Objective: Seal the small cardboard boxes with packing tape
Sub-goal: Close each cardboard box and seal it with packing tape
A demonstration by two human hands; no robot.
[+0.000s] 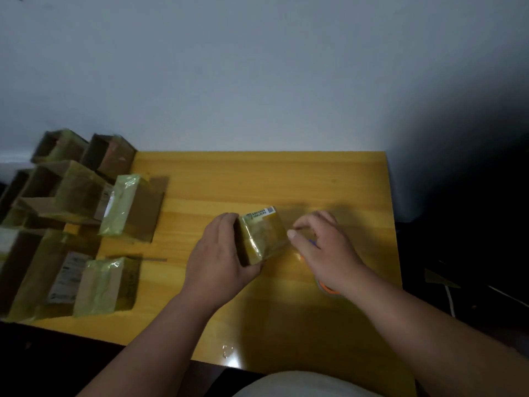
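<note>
A small cardboard box (pixel 264 236), wrapped in shiny clear tape with a white label on its far edge, sits mid-table. My left hand (pixel 220 253) grips its left side, thumb under the near corner. My right hand (pixel 323 245) is just right of the box, thumb and fingers pinching what looks like a stretch of clear tape at the box's right edge. A tape roll (pixel 326 287) with an orange core lies on the table, mostly hidden under my right wrist.
Several taped cardboard boxes (pixel 131 207) are piled at the left end of the yellow wooden table (pixel 286 173); one (pixel 106 286) stands near the front edge. A grey wall runs behind the table. A dark drop lies off the right edge.
</note>
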